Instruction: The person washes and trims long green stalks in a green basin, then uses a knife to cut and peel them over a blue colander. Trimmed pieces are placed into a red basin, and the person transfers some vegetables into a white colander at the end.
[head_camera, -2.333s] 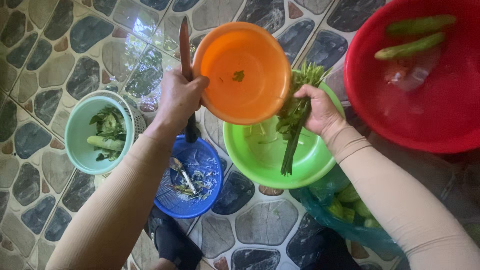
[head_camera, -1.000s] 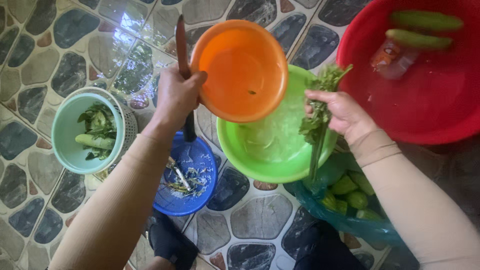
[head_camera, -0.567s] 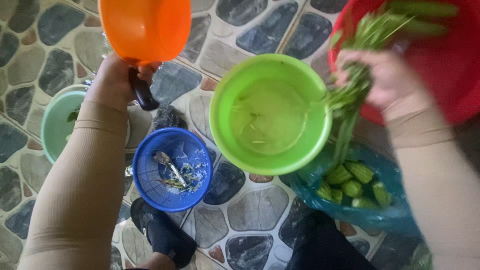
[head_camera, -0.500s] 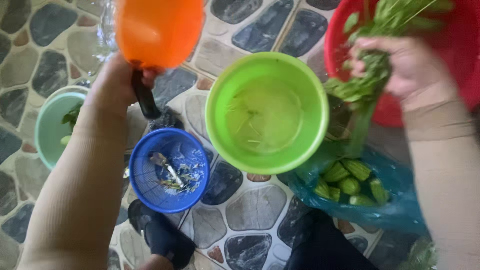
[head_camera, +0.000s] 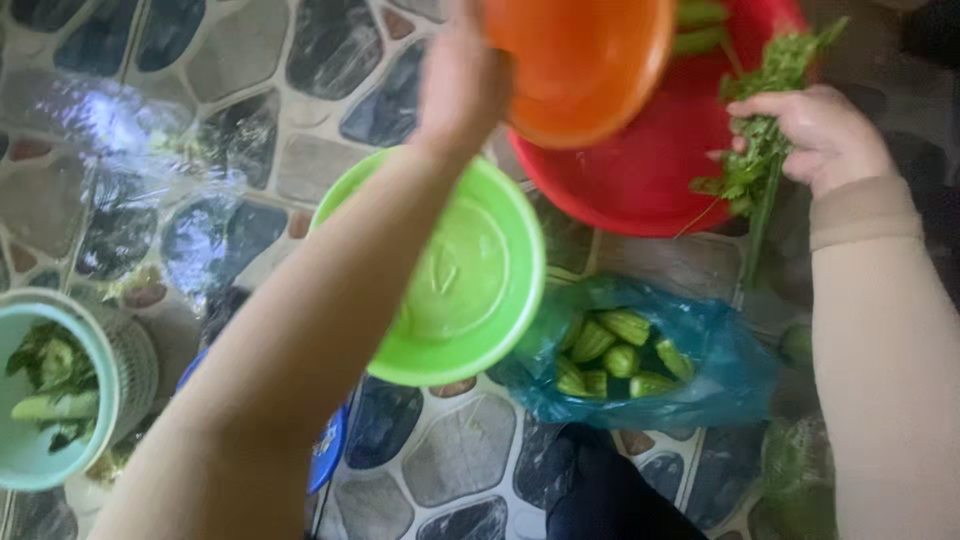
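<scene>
My left hand (head_camera: 462, 85) grips an orange plastic bowl (head_camera: 580, 62) by its rim and holds it tilted over the big red basin (head_camera: 640, 180) at the top. The left forearm crosses over the green bowl (head_camera: 470, 290), which holds water. My right hand (head_camera: 820, 135) is shut on a bunch of leafy green herbs (head_camera: 760, 150), whose leaves hang over the red basin's right side and whose stems point down. A knife seen earlier in the left hand is not visible now.
A blue plastic bag (head_camera: 720, 370) with several small green vegetables (head_camera: 615, 355) lies below the red basin. A teal bowl (head_camera: 50, 400) of greens sits at far left. A blue bowl's edge (head_camera: 330, 450) peeks out under my arm. Stone-patterned floor all around.
My left hand carried the orange bowl from the left across to the right, over the red basin. The right hand lifted the herbs up to the basin. The view shifted right.
</scene>
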